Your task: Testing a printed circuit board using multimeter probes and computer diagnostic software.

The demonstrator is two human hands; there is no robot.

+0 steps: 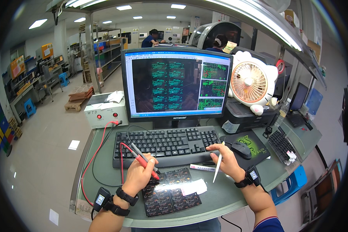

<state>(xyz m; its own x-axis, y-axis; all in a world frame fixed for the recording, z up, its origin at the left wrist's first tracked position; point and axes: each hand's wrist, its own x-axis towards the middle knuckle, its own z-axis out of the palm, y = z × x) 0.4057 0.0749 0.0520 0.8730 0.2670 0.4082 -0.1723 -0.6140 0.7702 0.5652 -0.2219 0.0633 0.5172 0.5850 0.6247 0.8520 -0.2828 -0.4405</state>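
Hands [140, 174] over dark gold-traced circuit panel [170, 193]

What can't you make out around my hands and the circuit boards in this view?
- Probe tips: the left hand covers where the red and black probes meet the circuit board panel.
- Panel's left part: hidden under that hand and wrist.
- Board components: too small and glare-washed in the head view.
- Right hand: fingertips on the keyboard hidden behind the white pen.

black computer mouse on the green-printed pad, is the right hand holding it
No, the right hand holds a slim white pen beside the black computer mouse, which lies untouched.
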